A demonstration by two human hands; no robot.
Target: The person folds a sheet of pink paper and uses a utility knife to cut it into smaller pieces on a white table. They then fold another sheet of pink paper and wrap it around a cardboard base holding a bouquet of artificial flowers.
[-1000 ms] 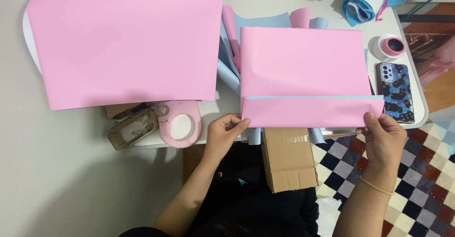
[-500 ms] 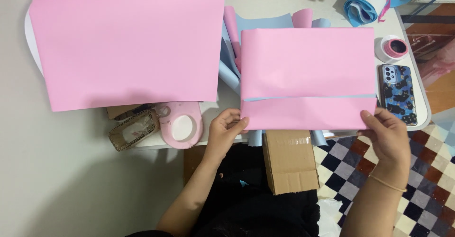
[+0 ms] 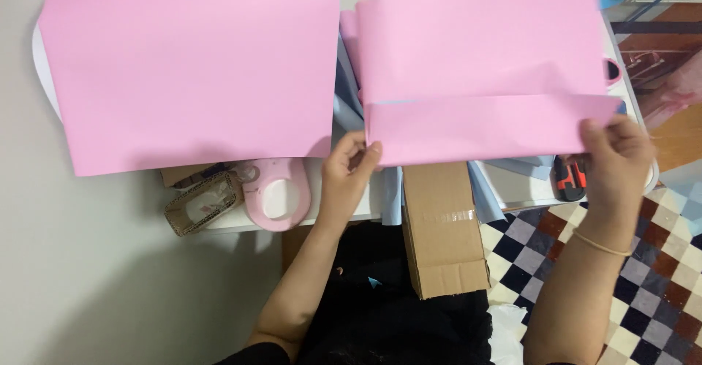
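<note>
A pink paper sheet (image 3: 482, 51) with its near edge folded up into a strip (image 3: 490, 127) is lifted off the white table (image 3: 512, 189). My left hand (image 3: 349, 171) pinches the strip's lower left corner. At the strip's right end, my right hand (image 3: 614, 160) grips the paper. A second, larger pink sheet (image 3: 194, 62) lies flat on the table's left part, untouched.
A pink tape dispenser (image 3: 276, 195) and a small brown box (image 3: 203, 203) sit at the table's near edge. Blue paper strips (image 3: 391, 197) poke out under the folded sheet. A cardboard box (image 3: 442, 226) rests on my lap. An orange and black tool (image 3: 569, 177) lies by my right hand.
The folded sheet has risen off the table toward me, now covering the phone and tape roll at the right. Both hands kept hold of its ends.
</note>
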